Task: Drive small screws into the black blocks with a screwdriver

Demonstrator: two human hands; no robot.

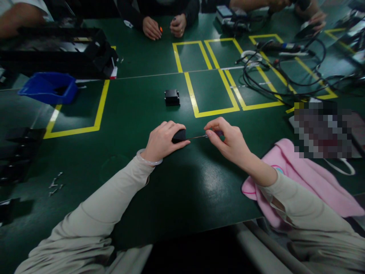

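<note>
My left hand (163, 140) is wrapped round a small black block (179, 136) close above the green table. From the right, my right hand (226, 139) pinches a thin metal screwdriver (196, 137); its shaft points left and its tip meets the block's right side. Fingers cover most of its handle. Beyond my hands lies another black block (172, 97) with small shiny metal bits at its sides. What the tip touches on the held block is too small to make out.
A blue bin (49, 88) and a long black rack (62, 51) stand at left, with loose metal pieces (54, 184) nearer me. Black cables (268, 89) sprawl at right above a pink cloth (308, 182). Across the table, a person's hands (164, 27) are near an orange item.
</note>
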